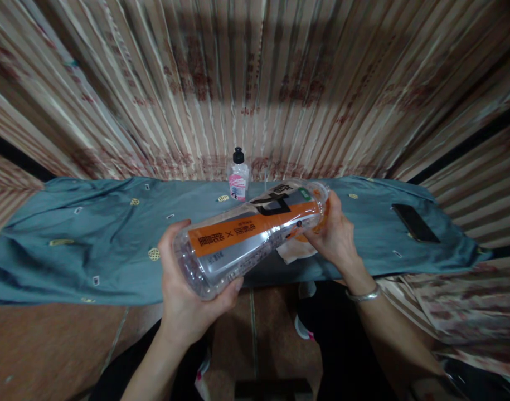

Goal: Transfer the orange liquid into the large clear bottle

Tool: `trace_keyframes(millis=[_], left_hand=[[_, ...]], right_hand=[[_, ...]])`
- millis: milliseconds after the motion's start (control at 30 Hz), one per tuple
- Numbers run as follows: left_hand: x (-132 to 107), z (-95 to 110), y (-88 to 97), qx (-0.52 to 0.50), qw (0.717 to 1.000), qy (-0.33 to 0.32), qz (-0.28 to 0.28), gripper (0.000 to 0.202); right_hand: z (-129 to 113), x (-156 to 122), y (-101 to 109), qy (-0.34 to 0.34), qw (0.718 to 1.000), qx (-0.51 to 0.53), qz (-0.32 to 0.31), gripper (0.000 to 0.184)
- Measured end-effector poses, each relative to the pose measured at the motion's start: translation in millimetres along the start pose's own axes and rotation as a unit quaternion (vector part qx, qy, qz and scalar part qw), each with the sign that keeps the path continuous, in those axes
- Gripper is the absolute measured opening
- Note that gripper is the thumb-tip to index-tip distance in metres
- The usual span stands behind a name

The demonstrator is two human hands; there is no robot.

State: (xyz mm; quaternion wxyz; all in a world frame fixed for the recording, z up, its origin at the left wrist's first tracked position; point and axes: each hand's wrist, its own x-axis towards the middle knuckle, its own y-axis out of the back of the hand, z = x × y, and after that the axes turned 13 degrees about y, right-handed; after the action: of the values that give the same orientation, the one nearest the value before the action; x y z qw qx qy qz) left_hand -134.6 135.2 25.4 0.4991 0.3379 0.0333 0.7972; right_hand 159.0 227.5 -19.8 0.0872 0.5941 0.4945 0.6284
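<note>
A large clear plastic bottle (255,228) with an orange, black and silver label is held up above the cloth-covered table, tilted so that its neck end points up and right. My left hand (188,295) wraps round its base, thumb along the near side. Near the other end, my right hand (334,234) grips the bottle by its neck and shoulder. What lies inside the right fingers is partly hidden. Behind the bottle stands a small clear bottle (238,181) with a black cap and pink label. Partly covered below is a white crumpled tissue (295,250).
A dark phone (414,223) lies at the right of the table, on the blue-green patterned cloth (125,239). Striped curtains (255,83) hang close behind and at both sides. Below the front edge show the tiled floor (255,334) and my legs.
</note>
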Motion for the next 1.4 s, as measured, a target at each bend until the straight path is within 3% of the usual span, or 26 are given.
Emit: trace_keyframes(millis=[1000, 1400], left_hand=[[0.0, -0.2, -0.7, -0.005, 1.0, -0.01, -0.002, 0.081], [-0.5, 3.0, 0.2, -0.026, 0.999, 0.029, -0.007, 0.079]], right_hand=[[0.1, 0.5, 0.2, -0.004, 1.0, -0.005, 0.001, 0.092], [-1.4, 0.8, 1.4, -0.007, 1.0, -0.008, -0.004, 0.093]])
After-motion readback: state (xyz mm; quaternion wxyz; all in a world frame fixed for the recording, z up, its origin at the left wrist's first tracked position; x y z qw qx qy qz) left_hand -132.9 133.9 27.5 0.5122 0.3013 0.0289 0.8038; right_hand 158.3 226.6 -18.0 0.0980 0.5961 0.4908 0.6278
